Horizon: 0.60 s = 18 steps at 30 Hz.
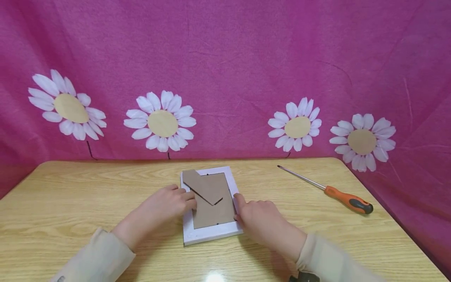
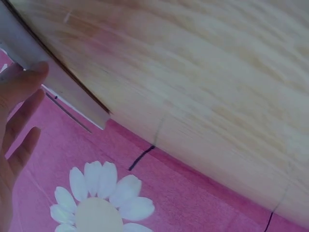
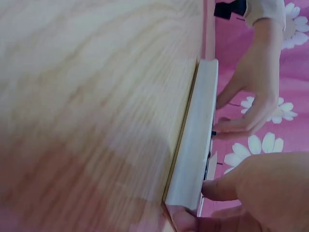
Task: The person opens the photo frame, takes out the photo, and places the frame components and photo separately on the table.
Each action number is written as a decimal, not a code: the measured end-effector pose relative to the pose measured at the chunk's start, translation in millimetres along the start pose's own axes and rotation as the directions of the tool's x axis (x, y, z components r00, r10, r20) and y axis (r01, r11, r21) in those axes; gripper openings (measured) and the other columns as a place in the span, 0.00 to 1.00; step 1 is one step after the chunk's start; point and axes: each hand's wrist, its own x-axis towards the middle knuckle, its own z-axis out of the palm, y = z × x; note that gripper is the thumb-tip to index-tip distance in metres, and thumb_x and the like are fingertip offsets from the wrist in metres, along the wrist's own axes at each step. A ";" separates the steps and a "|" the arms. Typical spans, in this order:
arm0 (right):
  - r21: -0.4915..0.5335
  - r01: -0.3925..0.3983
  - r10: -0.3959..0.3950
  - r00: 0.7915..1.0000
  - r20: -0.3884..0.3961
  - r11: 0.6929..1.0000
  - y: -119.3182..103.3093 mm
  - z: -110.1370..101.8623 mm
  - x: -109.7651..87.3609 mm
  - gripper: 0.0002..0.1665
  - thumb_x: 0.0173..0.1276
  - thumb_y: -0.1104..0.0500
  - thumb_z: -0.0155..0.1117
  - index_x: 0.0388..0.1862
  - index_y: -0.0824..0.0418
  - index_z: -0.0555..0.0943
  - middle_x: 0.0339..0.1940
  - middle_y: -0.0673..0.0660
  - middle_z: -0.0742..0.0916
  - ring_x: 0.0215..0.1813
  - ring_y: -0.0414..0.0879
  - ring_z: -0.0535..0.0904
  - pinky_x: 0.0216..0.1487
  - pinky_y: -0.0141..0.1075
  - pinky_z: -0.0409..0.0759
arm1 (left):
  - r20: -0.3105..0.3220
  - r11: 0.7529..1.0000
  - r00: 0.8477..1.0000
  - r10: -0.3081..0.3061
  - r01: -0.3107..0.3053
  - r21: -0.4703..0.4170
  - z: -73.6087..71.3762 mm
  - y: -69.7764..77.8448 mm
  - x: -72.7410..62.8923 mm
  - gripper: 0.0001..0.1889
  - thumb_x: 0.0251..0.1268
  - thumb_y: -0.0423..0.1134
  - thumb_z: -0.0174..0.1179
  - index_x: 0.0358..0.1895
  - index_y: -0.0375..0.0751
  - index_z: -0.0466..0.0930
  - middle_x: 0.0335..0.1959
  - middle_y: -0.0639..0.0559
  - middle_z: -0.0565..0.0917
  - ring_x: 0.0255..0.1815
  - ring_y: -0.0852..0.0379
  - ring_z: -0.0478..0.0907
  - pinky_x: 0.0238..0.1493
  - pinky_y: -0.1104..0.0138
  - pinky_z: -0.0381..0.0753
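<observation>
A white picture frame (image 1: pixel 211 234) lies face down on the table, its brown backing board (image 1: pixel 208 217) facing up. On the board is a brown stand flap (image 1: pixel 206 186), angled toward the upper left, with a dark slit near its tip. My left hand (image 1: pixel 170 201) holds the frame's left side, fingers bent over the border; in the left wrist view the thumb (image 2: pixel 36 72) lies against the outer edge. My right hand (image 1: pixel 262 219) grips the lower right side, and in the right wrist view a fingertip (image 3: pixel 183 218) presses the edge near the corner.
An orange and black screwdriver (image 1: pixel 347 199) lies on the wooden table (image 1: pixel 88 203) to the right, its tip pointing to the back. Behind the table's far edge hangs a pink cloth (image 1: pixel 225 78) with large white daisies.
</observation>
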 end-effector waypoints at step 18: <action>-0.115 0.370 -0.384 0.910 -0.153 0.922 48.1 11.2 -5.9 0.23 0.56 0.61 0.72 0.52 0.58 0.78 0.42 0.53 0.82 0.41 0.47 0.80 0.38 0.39 0.81 | -0.051 0.994 0.993 0.104 -0.101 0.043 -5.2 11.5 -15.2 0.16 0.52 0.32 0.70 0.45 0.47 0.83 0.42 0.57 0.85 0.40 0.61 0.81 0.40 0.69 0.81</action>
